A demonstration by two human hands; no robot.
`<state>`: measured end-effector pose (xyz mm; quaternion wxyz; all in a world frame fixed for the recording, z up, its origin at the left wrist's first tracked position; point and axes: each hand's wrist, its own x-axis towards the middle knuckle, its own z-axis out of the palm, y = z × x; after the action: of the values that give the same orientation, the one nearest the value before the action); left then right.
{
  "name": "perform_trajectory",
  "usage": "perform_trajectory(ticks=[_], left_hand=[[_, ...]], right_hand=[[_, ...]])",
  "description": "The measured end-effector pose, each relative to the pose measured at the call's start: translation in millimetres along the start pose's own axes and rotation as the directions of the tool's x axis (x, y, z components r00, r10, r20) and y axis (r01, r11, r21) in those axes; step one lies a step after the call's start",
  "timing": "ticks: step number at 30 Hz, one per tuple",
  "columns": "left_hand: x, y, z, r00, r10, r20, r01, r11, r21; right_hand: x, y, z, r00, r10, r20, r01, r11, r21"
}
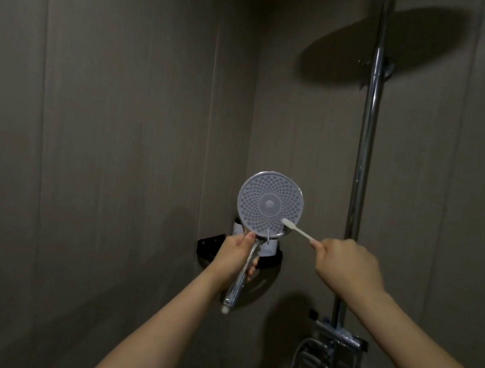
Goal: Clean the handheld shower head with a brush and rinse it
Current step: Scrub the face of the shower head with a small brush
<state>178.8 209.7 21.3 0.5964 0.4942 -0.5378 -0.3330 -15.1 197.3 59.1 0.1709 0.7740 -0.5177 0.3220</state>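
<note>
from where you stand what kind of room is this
Most likely a shower stall: a chrome riser pipe with a mixer valve on the wall, a black corner shelf, and a handheld shower head.

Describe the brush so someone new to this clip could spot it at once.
Start at the chrome pole on the right wall, then drop to the round shower head held in the middle. The brush is the thin white stick slanting from the right hand to the head's lower right edge, the only white rod here.
</note>
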Motion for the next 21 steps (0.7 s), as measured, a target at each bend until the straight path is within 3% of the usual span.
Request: perform_trajectory(ticks=[3, 8, 12, 17, 21], left_hand=[[1.6, -11.2, 14.7, 1.0, -0.015, 0.015, 0.015, 1.0, -0.006], [3.2, -25.8, 24.3, 0.999, -0.046, -0.013, 0.045, 0.999, -0.026], [7.1, -42.6, 41.9, 0.997, -0.075, -0.029, 0.073, 0.996, -0.059], [7.8, -64.9, 51.8, 0.991, -0.127, -0.031, 0.124, 0.989, -0.084], [8.0, -80.6, 67.0, 0.987, -0.158, -0.024, 0.155, 0.982, -0.105]], right_hand=[[-0.9, -13.5, 10.1, 0.998, -0.05, 0.034, 0.05, 0.999, 0.007], [-0.7, 22.5, 21.6, 0.996, 0.082, -0.037, -0.082, 0.997, 0.017], [-8.3, 23.8, 44.6, 0.997, -0.075, 0.022, 0.075, 0.997, -0.012], [-17.2, 65.9, 51.5, 0.995, 0.101, -0.015, -0.1, 0.994, 0.049], [-16.2, 55.5, 70.3, 0.996, -0.005, 0.095, -0.002, 0.998, 0.069]])
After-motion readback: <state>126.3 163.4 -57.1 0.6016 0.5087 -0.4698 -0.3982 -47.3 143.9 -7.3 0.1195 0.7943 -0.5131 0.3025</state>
